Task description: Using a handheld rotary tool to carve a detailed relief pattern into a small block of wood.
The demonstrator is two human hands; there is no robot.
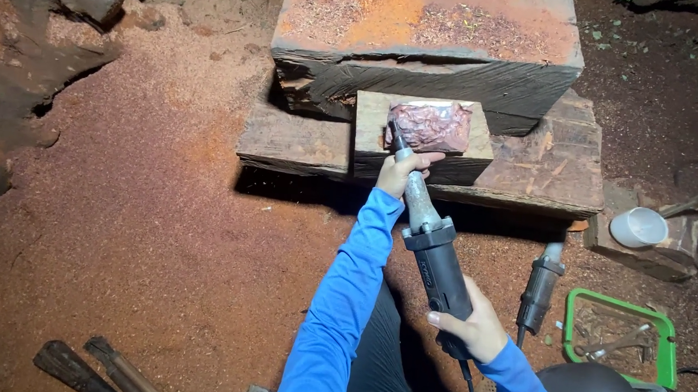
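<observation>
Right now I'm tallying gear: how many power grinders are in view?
2. One long grinder is gripped by both hands, left hand near its tip, right hand at the rear. A second grinder lies on the ground beside the green tray. Others may be hidden.

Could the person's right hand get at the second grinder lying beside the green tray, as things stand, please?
Probably yes. The right hand grips the rear of the die grinder, so it is occupied, but the second grinder lies uncovered on the sawdust just right of it, beside the green tray.

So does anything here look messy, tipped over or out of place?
A white cup lies tipped on its side on a wood block at right. Reddish sawdust covers the ground, and a second power tool lies there.
</observation>
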